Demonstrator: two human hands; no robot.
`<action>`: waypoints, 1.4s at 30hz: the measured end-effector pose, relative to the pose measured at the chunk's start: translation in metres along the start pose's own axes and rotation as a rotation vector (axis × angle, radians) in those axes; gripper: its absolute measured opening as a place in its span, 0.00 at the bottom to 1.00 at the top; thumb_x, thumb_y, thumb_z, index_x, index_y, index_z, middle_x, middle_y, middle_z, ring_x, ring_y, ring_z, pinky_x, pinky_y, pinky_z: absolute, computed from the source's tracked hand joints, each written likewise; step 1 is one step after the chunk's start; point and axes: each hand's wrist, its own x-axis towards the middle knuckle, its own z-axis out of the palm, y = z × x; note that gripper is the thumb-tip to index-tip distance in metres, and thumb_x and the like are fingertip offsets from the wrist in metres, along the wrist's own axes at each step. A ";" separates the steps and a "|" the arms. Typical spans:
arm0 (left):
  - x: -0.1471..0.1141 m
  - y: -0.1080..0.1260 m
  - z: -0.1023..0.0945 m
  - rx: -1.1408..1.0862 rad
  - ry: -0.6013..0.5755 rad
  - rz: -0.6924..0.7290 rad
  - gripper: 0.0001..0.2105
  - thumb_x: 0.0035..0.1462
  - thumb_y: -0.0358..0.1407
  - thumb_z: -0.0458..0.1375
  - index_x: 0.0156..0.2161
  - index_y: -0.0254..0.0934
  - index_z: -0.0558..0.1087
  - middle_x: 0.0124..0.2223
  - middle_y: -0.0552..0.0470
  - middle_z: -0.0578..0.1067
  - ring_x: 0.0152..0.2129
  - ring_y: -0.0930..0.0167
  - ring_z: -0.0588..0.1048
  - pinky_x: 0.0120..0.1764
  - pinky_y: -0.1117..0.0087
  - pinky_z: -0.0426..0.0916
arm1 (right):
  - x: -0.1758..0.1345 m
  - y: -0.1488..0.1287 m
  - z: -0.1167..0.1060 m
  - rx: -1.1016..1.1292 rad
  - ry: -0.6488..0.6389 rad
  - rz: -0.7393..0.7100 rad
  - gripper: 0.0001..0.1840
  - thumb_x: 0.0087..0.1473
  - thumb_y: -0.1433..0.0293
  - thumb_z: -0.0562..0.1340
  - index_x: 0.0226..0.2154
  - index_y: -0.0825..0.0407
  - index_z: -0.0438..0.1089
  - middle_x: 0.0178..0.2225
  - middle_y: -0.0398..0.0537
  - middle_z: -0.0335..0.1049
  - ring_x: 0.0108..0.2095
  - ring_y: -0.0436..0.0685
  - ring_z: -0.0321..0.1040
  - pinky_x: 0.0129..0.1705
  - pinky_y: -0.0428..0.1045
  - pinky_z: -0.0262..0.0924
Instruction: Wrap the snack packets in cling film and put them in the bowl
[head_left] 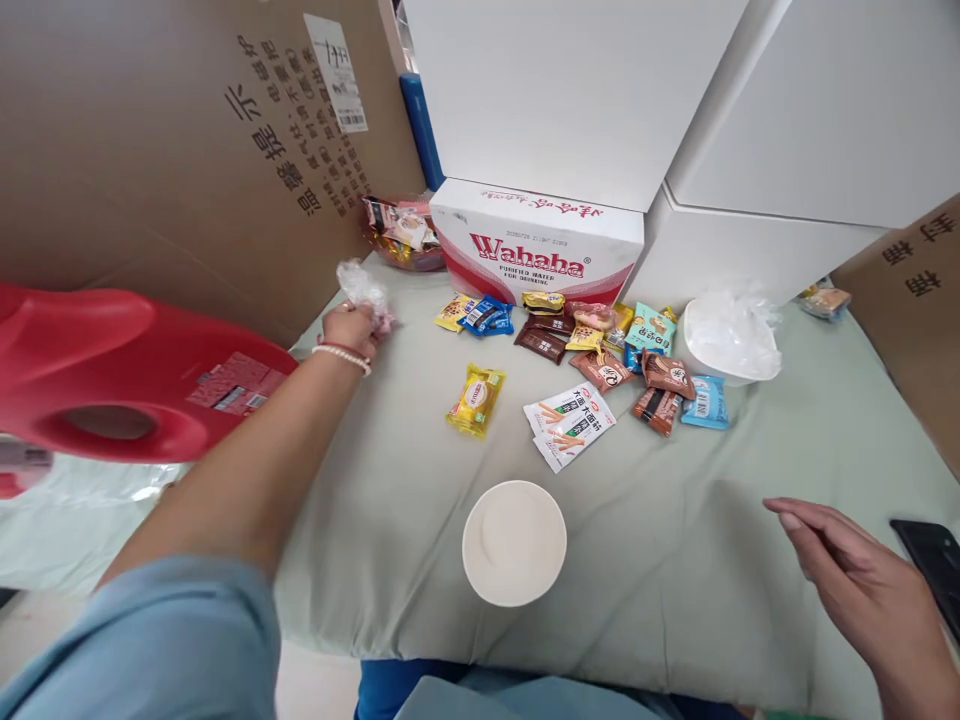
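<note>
Stretched out to the far left of the table, my left hand [349, 328] is closed on a crumpled clear plastic bag [363, 284], with something pinkish at its lower end. My right hand [859, 575] hovers at the right side, fingers straight, holding nothing. An empty white bowl [514, 543] stands near the front edge. Beyond it lie a yellow snack packet [476, 400] and white snack sticks packets [570, 422]. Farther back are several small wrapped snacks, among them blue packets [487, 316], brown packets [541, 340] and a light blue packet [705, 402].
A Wahaha water carton [536, 245] stands at the back, beside a bowl of snacks [405, 240]. A white container with plastic film [729, 340] is at the back right. A red jug [135, 370] is at left, a phone [930, 555] at right. Cardboard [165, 150] borders the left.
</note>
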 end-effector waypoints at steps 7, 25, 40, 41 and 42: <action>-0.159 0.072 0.041 -0.393 -0.645 -0.039 0.23 0.57 0.56 0.65 0.32 0.35 0.75 0.28 0.50 0.79 0.20 0.74 0.72 0.25 0.72 0.66 | 0.023 -0.098 0.063 0.830 -0.322 0.111 0.22 0.63 0.52 0.66 0.57 0.39 0.76 0.53 0.49 0.76 0.26 0.47 0.64 0.21 0.44 0.62; -0.321 0.035 0.061 0.155 0.085 -0.049 0.17 0.64 0.56 0.56 0.44 0.47 0.77 0.47 0.51 0.81 0.39 0.62 0.81 0.36 0.64 0.77 | 0.232 -0.002 0.022 0.013 0.411 0.021 0.20 0.67 0.63 0.54 0.53 0.53 0.74 0.55 0.59 0.69 0.46 0.60 0.73 0.53 0.57 0.72; -0.309 0.009 0.094 0.406 -0.024 0.783 0.04 0.65 0.31 0.59 0.43 0.43 0.74 0.51 0.45 0.80 0.70 0.52 0.62 0.63 0.44 0.67 | 0.243 -0.013 0.043 -0.248 0.079 -0.018 0.33 0.71 0.59 0.55 0.69 0.60 0.61 0.71 0.69 0.56 0.69 0.74 0.53 0.69 0.68 0.50; -0.308 0.016 0.097 0.361 -0.053 0.783 0.04 0.65 0.32 0.59 0.43 0.43 0.74 0.51 0.45 0.80 0.69 0.53 0.63 0.61 0.46 0.70 | 0.217 -0.023 0.034 -0.233 0.150 -0.100 0.32 0.70 0.56 0.57 0.68 0.59 0.64 0.72 0.68 0.53 0.70 0.75 0.52 0.69 0.68 0.51; -0.307 0.024 0.100 0.322 -0.092 0.789 0.03 0.65 0.32 0.59 0.43 0.43 0.74 0.52 0.45 0.80 0.68 0.53 0.65 0.60 0.48 0.72 | 0.185 -0.034 0.026 -0.196 0.191 -0.198 0.31 0.70 0.54 0.56 0.65 0.56 0.67 0.72 0.66 0.53 0.70 0.73 0.54 0.68 0.67 0.54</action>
